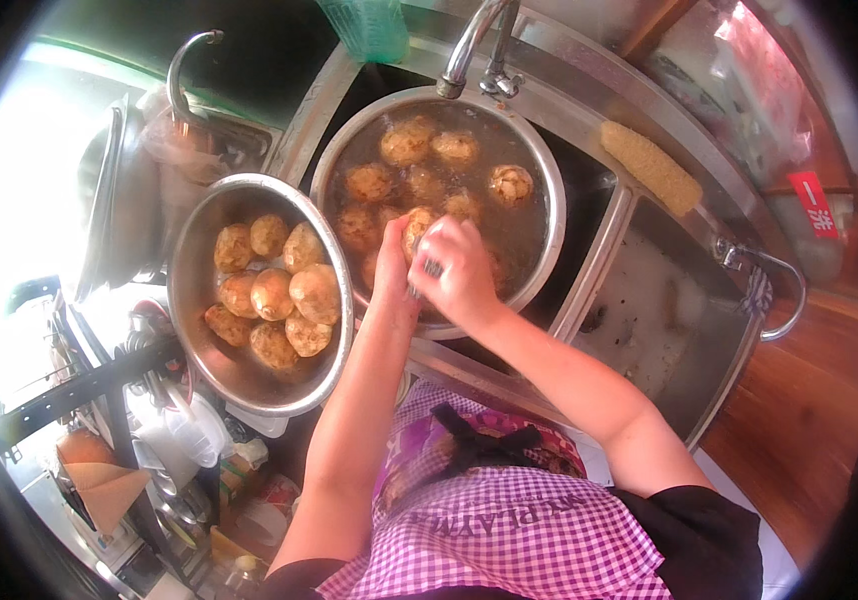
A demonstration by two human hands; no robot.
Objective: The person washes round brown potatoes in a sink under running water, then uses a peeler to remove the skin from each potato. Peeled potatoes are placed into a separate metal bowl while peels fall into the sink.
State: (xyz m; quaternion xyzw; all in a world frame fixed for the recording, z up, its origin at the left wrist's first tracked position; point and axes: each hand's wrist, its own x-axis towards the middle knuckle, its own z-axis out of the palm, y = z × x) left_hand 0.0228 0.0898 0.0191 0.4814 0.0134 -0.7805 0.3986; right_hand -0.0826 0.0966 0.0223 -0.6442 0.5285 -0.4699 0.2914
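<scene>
Over a round metal basin (558, 202) of cloudy water, my left hand (393, 262) grips a brown potato (419, 223). My right hand (460, 259) is closed close against it, around a small grey metal tool (433, 267) that is mostly hidden by my fingers. Several potatoes, such as a floating potato (511, 184) and a larger potato (407, 141), lie in the water. To the left of my hands, a tilted metal bowl (190, 360) holds several more potatoes, among them a smooth potato (272, 294) with pale, scraped-looking patches.
A chrome faucet (466, 45) reaches over the basin's far rim. Right of it, a loofah-like sponge (650, 169) lies on the steel sink ledge, beside another sink compartment (643, 300). A green plastic basket (369, 30) stands behind. Lower left is a dish rack (84, 394) with utensils.
</scene>
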